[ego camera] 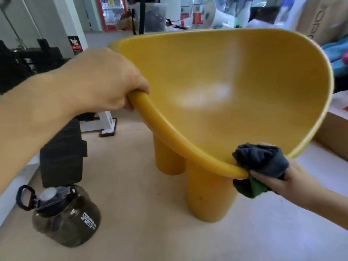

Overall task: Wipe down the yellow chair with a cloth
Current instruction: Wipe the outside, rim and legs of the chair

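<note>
The yellow chair (216,95) is a rounded plastic shell on thick cylindrical legs, tipped toward me so its hollow seat faces the camera. My left hand (105,80) grips the shell's left rim from above. My right hand (282,178) holds a bunched dark grey and green cloth (261,161) pressed against the rim's near lower edge. Two legs show beneath the shell.
A dark translucent sports bottle (64,213) with a loop handle lies on the floor at the lower left. A black ribbed block (64,151) stands behind it. Cardboard boxes (331,132) sit at the right. Shelves and clutter fill the background.
</note>
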{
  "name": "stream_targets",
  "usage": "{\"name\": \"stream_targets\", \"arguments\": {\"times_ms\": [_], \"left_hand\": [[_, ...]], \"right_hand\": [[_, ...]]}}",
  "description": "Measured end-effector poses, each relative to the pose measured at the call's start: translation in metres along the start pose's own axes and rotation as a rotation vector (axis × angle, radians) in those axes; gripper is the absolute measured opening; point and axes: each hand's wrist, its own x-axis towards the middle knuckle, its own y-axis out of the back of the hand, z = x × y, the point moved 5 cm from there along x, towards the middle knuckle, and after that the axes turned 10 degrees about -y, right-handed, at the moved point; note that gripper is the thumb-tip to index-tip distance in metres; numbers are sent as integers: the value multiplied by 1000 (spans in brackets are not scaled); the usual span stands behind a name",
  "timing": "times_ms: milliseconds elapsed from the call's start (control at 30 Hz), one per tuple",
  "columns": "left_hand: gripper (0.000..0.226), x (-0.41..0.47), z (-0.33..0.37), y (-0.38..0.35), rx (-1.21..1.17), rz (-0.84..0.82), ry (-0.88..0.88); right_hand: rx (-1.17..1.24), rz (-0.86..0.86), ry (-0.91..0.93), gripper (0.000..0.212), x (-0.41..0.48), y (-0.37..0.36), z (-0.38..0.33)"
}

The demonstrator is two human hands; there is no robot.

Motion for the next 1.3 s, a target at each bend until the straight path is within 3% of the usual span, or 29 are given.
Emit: {"name": "stream_targets", "arguments": {"times_ms": [67,133,167,233,333,400,500,567,633,700,767,833,933,1000,1133,1200,1300], "left_hand": [[35,-8,15,13,-5,2,-14],[37,-15,26,23,-6,-17,-2],[39,-17,30,27,-16,-22,5],[38,-21,35,30,-34,-33,28],[34,-17,38,31,7,-63,49],[28,-16,37,34,17,-74,67],[3,-16,39,35,4,-43,130],[17,-27,40,36,-175,80,249],[38,-48,51,41,-353,395,439],[29,-69,85,44,-415,719,668],[21,-71,125,37,-494,745,782],[28,-72,141,25,-644,755,844],[30,-72,132,13,-979,840,896],[38,-64,132,8,-1064,852,908],[22,-49,113,16,-701,992,915],[16,-46,80,22,-633,1041,922],[23,-43,21,24,-644,1006,992]], "right_hand": [[31,65,-195,39,-11,8,25],[3,85,-186,19,-17,-7,15],[58,102,-158,20,-22,-15,-7],[161,91,-84,34,-34,-26,-54],[123,13,120,62,-46,-38,-118],[-4,58,205,77,-42,-51,-157],[-280,191,263,76,-27,-73,-205],[-302,174,338,83,-18,-66,-214],[-189,86,325,94,-8,-52,-199],[-137,28,262,101,-4,-45,-183],[-171,76,325,97,-3,-51,-183],[-172,57,395,94,-8,-54,-189],[-103,-162,455,97,-10,-45,-185],[-92,-278,472,97,-3,-37,-183],[124,-357,439,85,16,-27,-178],[236,-367,406,78,17,-29,-172],[123,-260,468,78,18,-35,-173]]}}
